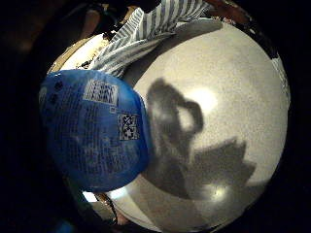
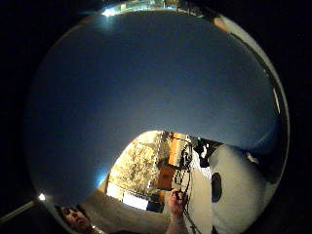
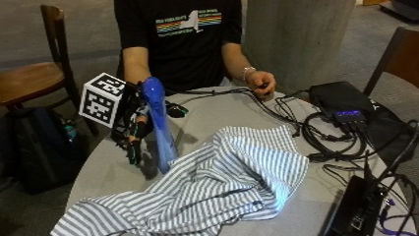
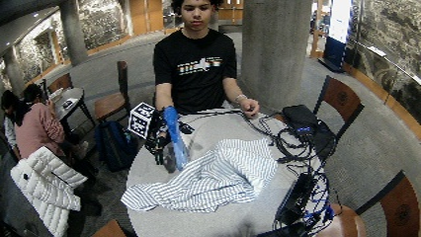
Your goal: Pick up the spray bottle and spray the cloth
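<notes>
Your gloved right hand sits at the left of the outside view, above the round grey table, with its fingers curled around the blue spray bottle. The bottle stands nearly upright with its head at the top, and its base is right at the edge of the striped cloth; whether it touches the cloth or the table, you cannot tell from here. The cloth lies rumpled across the middle and lower left of that frame. In the little finger side palm view the bottle's printed label fills the left of the picture, with the cloth beside it on the table. Your bare left hand rests on the table at upper centre, holding black cables.
</notes>
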The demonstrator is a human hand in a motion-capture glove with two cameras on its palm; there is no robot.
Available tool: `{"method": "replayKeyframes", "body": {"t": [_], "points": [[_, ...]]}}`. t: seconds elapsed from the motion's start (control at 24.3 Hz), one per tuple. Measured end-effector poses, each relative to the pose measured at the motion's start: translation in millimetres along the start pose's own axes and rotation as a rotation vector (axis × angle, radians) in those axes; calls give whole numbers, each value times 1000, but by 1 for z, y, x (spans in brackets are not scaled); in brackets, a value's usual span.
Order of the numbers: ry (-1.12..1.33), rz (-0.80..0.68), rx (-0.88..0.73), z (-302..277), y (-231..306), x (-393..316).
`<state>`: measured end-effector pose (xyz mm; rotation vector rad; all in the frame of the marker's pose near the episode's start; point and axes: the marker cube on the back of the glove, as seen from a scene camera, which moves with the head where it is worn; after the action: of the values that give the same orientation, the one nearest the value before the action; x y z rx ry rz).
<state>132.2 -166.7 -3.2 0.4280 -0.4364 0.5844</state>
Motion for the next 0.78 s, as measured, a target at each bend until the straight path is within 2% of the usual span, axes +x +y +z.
{"method": "replayKeyframes", "body": {"t": [0.29, 0.78], "points": [[-101, 34, -40, 5, -7, 1], [-125, -47, -78, 5, -12, 4]]}}
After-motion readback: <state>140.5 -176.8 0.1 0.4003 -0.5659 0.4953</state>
